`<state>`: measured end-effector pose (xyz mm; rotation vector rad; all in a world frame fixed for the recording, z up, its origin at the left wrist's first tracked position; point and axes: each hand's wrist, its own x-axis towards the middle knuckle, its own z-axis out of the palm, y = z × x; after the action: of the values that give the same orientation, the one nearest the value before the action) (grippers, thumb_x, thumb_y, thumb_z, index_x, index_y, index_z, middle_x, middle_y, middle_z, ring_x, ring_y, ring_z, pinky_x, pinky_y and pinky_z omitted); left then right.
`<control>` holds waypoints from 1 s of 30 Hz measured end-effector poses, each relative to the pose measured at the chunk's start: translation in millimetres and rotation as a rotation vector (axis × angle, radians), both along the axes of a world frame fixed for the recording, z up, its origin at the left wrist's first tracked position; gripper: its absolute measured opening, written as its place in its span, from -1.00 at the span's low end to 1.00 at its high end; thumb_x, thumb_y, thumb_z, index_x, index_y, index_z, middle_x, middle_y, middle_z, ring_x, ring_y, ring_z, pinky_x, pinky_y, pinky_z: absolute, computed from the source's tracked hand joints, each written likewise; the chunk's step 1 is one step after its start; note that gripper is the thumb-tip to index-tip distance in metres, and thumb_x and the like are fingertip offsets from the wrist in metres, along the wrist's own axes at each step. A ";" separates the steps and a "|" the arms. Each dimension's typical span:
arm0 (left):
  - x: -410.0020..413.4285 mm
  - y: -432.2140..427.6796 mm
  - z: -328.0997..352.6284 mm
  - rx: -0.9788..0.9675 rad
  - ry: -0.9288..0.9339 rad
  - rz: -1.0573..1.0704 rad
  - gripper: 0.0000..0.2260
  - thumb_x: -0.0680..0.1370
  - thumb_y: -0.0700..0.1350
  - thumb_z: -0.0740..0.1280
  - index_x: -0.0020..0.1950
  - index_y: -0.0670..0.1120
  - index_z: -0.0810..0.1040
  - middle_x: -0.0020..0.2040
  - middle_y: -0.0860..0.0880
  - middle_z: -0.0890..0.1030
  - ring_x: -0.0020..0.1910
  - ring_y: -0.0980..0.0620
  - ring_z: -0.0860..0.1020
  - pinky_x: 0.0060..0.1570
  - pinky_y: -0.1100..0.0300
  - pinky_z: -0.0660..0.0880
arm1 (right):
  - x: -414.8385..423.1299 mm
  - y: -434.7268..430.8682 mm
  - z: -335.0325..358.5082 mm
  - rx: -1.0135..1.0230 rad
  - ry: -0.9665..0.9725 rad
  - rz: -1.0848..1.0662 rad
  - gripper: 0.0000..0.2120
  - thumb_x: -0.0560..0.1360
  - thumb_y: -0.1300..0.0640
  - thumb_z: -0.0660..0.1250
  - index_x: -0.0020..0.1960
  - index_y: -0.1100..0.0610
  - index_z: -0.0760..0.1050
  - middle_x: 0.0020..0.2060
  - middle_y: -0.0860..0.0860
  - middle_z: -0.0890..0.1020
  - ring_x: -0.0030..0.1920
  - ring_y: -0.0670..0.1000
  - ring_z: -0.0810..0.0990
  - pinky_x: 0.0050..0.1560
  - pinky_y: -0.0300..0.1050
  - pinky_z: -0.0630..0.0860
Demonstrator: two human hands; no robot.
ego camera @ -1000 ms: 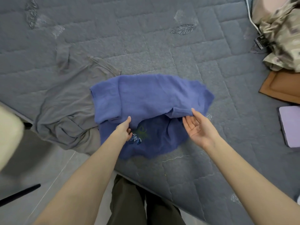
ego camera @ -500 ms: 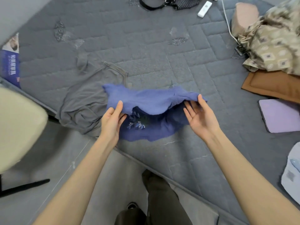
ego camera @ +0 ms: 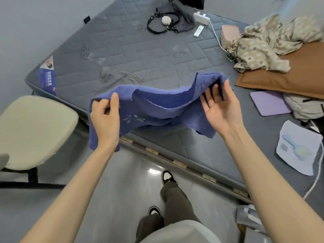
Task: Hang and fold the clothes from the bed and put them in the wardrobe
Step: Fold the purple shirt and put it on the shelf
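Lifted clear of the mattress (ego camera: 140,50) since half a second ago, the folded blue garment (ego camera: 157,106) now hangs in the air between both hands, above the bed's near edge, where before it lay on the quilted surface beside the grey garment (ego camera: 112,76). On the left hand (ego camera: 105,120) the thumb (ego camera: 114,102) is pressed down on the top fold and the curled fingers close under it, so the cloth is pinched firmly at its left end, with a flap drooping past the wrist. On the right hand (ego camera: 219,109) the palm faces up and inward; its fingers (ego camera: 213,92) are spread fairly wide and only partly curled, their tips reaching into the raised right end of the cloth, while the thumb sits against the outer edge. It is hard to say whether that end is truly gripped or merely draped over the fingertips. A pale embroidered motif shows on the front layer near the left hand. Farther back the grey garment stays crumpled on the mattress, a patterned beige cloth (ego camera: 259,48) is heaped on a brown pillow (ego camera: 289,76) at the right, and a cream chair seat (ego camera: 35,128) stands at the left.
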<state>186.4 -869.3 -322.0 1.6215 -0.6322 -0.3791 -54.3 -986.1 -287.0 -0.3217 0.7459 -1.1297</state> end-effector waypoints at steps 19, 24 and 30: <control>-8.5 -45.2 -12.6 -0.089 -0.027 0.061 -0.77 0.62 -0.15 0.24 -0.21 -0.22 0.37 -0.36 0.06 0.38 -0.38 0.25 0.33 -0.28 0.42 0.30 | 11.2 -17.0 -16.0 -0.021 0.269 0.122 -0.77 0.58 -0.11 0.21 0.14 -0.08 0.54 0.21 -0.21 0.55 0.30 -0.02 0.46 0.44 0.12 0.21; 20.0 -123.9 -54.8 0.105 -0.045 -0.024 -0.65 0.60 -0.11 0.26 -0.31 -0.24 0.29 -0.36 -0.06 0.27 -0.34 0.10 0.19 -0.35 0.24 0.20 | 34.8 -90.0 -56.3 0.094 0.328 0.163 -0.75 0.56 -0.13 0.24 0.17 -0.08 0.48 0.29 -0.18 0.47 0.40 0.03 0.35 0.46 0.02 0.15; 58.6 -236.7 -124.2 0.335 0.274 0.022 -0.66 0.55 -0.11 0.34 -0.35 -0.07 0.26 -0.35 -0.04 0.24 -0.30 0.06 0.20 -0.30 0.15 0.17 | 68.2 -204.0 -124.6 0.287 0.448 0.230 -0.76 0.55 -0.12 0.26 0.19 -0.10 0.44 0.33 -0.14 0.47 0.42 0.01 0.33 0.48 0.06 0.10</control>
<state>245.0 -1106.0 -446.1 1.8480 -0.3550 -0.7066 13.9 -1190.0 -411.6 -0.4105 1.2186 -0.7242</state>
